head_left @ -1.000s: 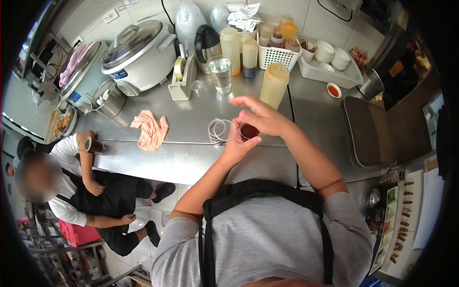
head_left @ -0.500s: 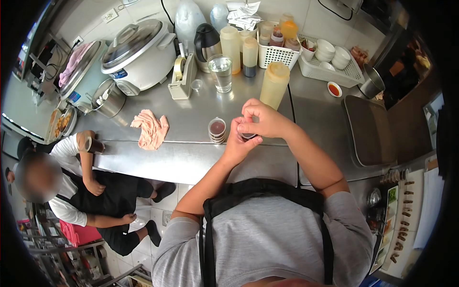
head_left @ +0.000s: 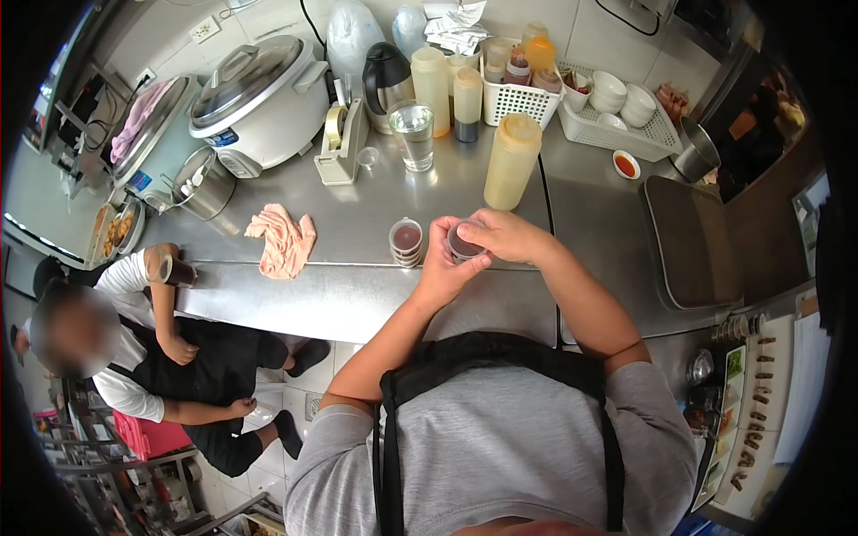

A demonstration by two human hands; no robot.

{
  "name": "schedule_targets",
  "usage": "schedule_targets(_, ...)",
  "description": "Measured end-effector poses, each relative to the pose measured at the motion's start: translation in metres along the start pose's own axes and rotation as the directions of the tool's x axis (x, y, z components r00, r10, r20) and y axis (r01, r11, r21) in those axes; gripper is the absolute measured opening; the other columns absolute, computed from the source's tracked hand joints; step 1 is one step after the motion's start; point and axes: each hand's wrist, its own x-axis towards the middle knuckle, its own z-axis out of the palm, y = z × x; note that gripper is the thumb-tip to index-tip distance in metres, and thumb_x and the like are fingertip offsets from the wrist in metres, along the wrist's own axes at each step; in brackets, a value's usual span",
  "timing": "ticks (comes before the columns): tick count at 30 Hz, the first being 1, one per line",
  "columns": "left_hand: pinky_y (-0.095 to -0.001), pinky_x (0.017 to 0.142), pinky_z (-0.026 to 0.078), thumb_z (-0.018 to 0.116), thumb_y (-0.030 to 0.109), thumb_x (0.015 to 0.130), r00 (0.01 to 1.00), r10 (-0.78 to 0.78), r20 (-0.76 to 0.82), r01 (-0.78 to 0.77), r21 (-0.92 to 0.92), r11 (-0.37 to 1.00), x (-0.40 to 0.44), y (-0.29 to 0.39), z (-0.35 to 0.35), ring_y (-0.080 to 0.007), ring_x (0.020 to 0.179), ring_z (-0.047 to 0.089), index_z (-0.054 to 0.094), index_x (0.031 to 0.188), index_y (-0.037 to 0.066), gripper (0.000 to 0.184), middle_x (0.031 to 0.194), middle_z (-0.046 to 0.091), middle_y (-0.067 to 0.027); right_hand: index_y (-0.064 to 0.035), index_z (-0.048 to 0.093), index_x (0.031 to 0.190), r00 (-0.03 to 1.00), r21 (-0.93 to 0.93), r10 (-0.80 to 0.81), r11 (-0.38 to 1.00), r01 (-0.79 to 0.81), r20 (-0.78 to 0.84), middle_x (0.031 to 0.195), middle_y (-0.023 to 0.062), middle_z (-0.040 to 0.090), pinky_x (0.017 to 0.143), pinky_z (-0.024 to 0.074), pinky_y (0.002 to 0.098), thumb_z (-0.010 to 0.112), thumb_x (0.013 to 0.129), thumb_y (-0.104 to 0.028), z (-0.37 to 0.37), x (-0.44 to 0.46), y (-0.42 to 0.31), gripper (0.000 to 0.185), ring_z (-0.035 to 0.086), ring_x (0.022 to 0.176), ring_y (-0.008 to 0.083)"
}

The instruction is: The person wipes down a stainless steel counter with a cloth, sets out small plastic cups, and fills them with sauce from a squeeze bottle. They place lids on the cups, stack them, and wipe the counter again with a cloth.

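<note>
Half closed, the left hand (head_left: 438,273) curls around the side of a small clear cup (head_left: 465,252) of dark liquid, its thumb along the near side. The right hand (head_left: 516,237) bends over the same cup from the other side, thumb resting on the lid (head_left: 459,243), its fingers partly hidden. That cup sits between both hands, above the metal counter (head_left: 357,223). Just beside the left hand stands a stack of similar cups (head_left: 406,239); just beyond the right, an upright squeeze bottle (head_left: 512,165). Farther left lies a crumpled pink cloth (head_left: 281,241).
</note>
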Motion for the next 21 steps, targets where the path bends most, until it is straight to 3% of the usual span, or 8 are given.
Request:
schedule_targets(1,-0.026,0.078,0.044,0.068,0.005,0.072,1.0,-0.01,0.004,0.01,0.002,1.0,0.0,0.0,0.0,-0.0127,0.092,0.051,0.026,0.111,0.009,0.057,0.101,0.047,-0.0065,0.0029,0.056,0.081,0.999,-0.022,0.009,1.0,-0.007,0.047,0.07,0.0105,0.058,0.06,0.047,0.0314,0.046,0.081,-0.053,0.0,0.002,0.002,0.056,0.056,0.063,0.0201)
schedule_targets(4,-0.0274,0.078,0.045,0.067,0.005,0.073,1.0,-0.008,0.019,0.007,0.031,1.0,-0.001,-0.003,-0.001,-0.0141,0.091,0.053,0.024,0.111,0.009,0.057,0.101,0.048,-0.008,0.0008,0.055,0.066,0.947,-0.007,0.259,0.965,-0.262,0.188,0.06,0.007,0.054,0.048,0.0443,0.0274,0.04,0.081,-0.059,-0.006,-0.01,-0.019,0.063,0.052,0.05,0.0162)
schedule_targets(8,-0.0303,0.079,0.045,0.067,0.006,0.073,0.997,-0.025,0.067,0.024,0.019,1.0,-0.002,0.002,-0.001,-0.0145,0.091,0.053,0.021,0.112,0.01,0.06,0.101,0.048,-0.0087,-0.0005,0.053,0.068,0.94,0.149,0.296,0.935,-0.322,0.171,0.058,0.0041,0.049,0.039,0.0381,0.025,0.042,0.081,-0.059,0.003,-0.01,-0.003,0.061,0.044,0.043,0.0114)
schedule_targets(11,-0.0294,0.074,0.045,0.061,0.019,0.08,0.984,0.025,0.177,-0.052,0.149,0.987,-0.001,0.002,-0.007,-0.0137,0.089,0.053,0.023,0.115,0.01,0.052,0.103,0.048,-0.0091,0.0,0.053,0.072,0.945,0.255,0.304,0.911,-0.325,0.119,0.056,0.0026,0.047,0.038,0.0367,0.0255,0.042,0.081,-0.058,0.011,-0.012,0.005,0.059,0.041,0.042,0.0107)
schedule_targets(14,-0.0271,0.063,0.044,0.046,0.04,0.087,0.936,-0.313,-0.16,0.34,0.185,0.922,0.003,-0.005,-0.006,-0.0128,0.079,0.054,0.037,0.109,0.007,0.041,0.094,0.052,-0.0081,0.0027,0.054,0.077,0.934,0.305,0.353,0.886,-0.35,0.045,0.056,0.0026,0.046,0.037,0.036,0.0258,0.042,0.081,-0.056,0.021,-0.013,0.014,0.06,0.041,0.042,0.0107)
schedule_targets(17,-0.0246,0.055,0.04,0.031,0.053,0.087,0.806,-0.583,-0.101,0.589,0.043,0.807,0.016,-0.003,-0.01,-0.0128,0.069,0.053,0.051,0.096,0.004,0.053,0.079,0.055,-0.0067,0.0057,0.055,0.082,0.919,0.264,0.391,0.892,-0.366,-0.049,0.056,0.0043,0.047,0.037,0.0368,0.0265,0.043,0.082,-0.054,0.03,-0.014,0.026,0.061,0.043,0.042,0.0123)
schedule_targets(18,-0.0267,0.052,0.041,0.028,0.052,0.088,0.771,-0.602,-0.207,0.629,0.102,0.77,0.018,-0.005,-0.005,-0.0126,0.063,0.051,0.056,0.087,0.004,0.056,0.068,0.055,-0.0064,0.0067,0.054,0.083,0.919,0.241,0.386,0.902,-0.357,-0.085,0.056,0.0048,0.047,0.037,0.0374,0.0269,0.043,0.082,-0.054,0.032,-0.014,0.031,0.061,0.044,0.042,0.0132)
schedule_targets(21,-0.0282,0.054,0.041,0.027,0.049,0.09,0.83,-0.475,-0.294,0.557,0.39,0.733,0.019,-0.045,-0.018,-0.013,0.062,0.05,0.057,0.086,0.001,0.057,0.069,0.055,-0.0079,0.0074,0.055,0.083,0.901,0.172,0.381,0.921,-0.35,-0.206,0.054,0.0059,0.046,0.038,0.0395,0.0287,0.042,0.082,-0.052,0.042,-0.014,0.047,0.061,0.048,0.043,0.0161)
